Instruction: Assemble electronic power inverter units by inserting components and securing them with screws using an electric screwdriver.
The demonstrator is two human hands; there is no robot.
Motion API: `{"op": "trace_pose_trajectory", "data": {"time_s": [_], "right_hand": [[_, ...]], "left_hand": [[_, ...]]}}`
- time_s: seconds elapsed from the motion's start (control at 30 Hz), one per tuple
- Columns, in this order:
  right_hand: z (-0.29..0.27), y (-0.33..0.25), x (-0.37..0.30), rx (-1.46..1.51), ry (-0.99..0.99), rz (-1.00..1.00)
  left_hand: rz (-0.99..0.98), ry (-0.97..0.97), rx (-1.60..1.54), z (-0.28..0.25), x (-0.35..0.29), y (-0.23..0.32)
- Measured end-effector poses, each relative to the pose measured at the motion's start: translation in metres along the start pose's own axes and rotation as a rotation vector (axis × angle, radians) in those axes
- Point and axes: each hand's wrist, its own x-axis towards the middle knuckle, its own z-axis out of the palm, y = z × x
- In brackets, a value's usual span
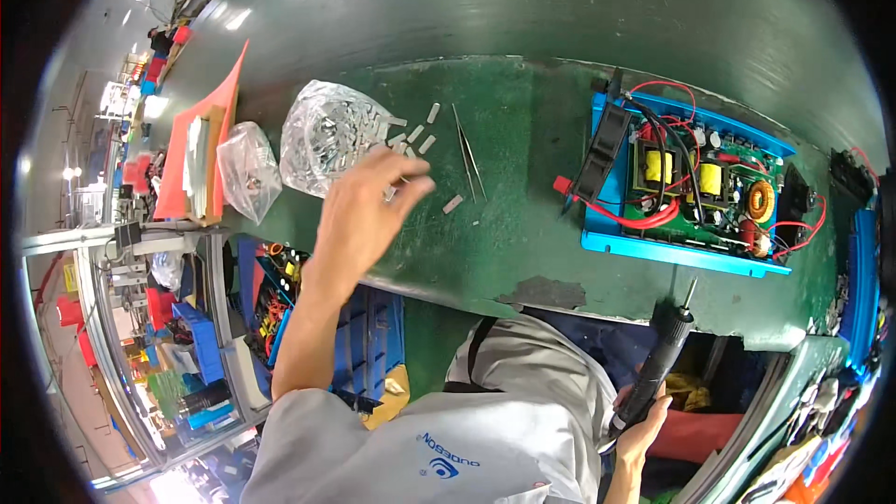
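My left hand (359, 215) reaches over the green bench beside a clear plastic bag (322, 131) of small metal pieces. Its thumb and fingers are apart, and I see nothing held between them. Several loose metal strips (427, 144) lie just beyond the fingertips, and one more metal strip (453, 203) rests to the right. Down at the bench's front edge, my right hand (642, 425) is wrapped round a black electric screwdriver (658, 359), its bit pointing up toward a blue-cased circuit unit (691, 257). That unit lies uncovered, with yellow transformers, a copper coil and red wires showing.
Metal tweezers (469, 154) lie between the strips and the unit. Left of the bag are a second clear bag (249, 173) and an orange folder (201, 140) with papers. Another blue case (861, 289) stands at the far right. Blue bins (378, 331) sit below the bench.
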Motion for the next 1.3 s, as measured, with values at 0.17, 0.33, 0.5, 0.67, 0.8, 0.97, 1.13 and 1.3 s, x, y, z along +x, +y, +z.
{"op": "trace_pose_trajectory", "data": {"time_s": [0.17, 0.33, 0.5, 0.67, 0.8, 0.97, 1.13, 1.3], "right_hand": [[0.006, 0.010, -0.004, 0.122, 0.057, 0.080], [0.016, -0.015, -0.001, -0.091, -0.161, 0.227], [0.012, -0.031, -0.007, -0.153, -0.258, -0.050], [0.013, -0.042, -0.003, -0.088, -0.239, -0.122], [0.017, -0.041, -0.003, -0.107, -0.232, -0.147], [0.018, -0.033, 0.001, -0.079, -0.243, -0.165], [0.016, -0.038, 0.011, -0.058, -0.273, -0.157], [0.009, -0.055, 0.012, 0.070, -0.373, -0.019]], "left_hand": [[0.047, 0.130, -0.073, 0.048, -0.020, 0.004], [0.183, 0.149, 0.174, 0.045, -0.016, -0.002], [-0.052, 0.176, -0.308, 0.022, 0.025, 0.025], [0.170, 0.007, -0.583, 0.052, 0.035, 0.147], [0.314, -0.253, -0.562, 0.072, 0.047, 0.169], [0.440, -0.256, -0.337, 0.080, 0.041, 0.180], [0.769, -0.149, 0.047, 0.070, 0.044, 0.185], [1.083, -0.028, 0.192, 0.074, 0.056, 0.193]]}}
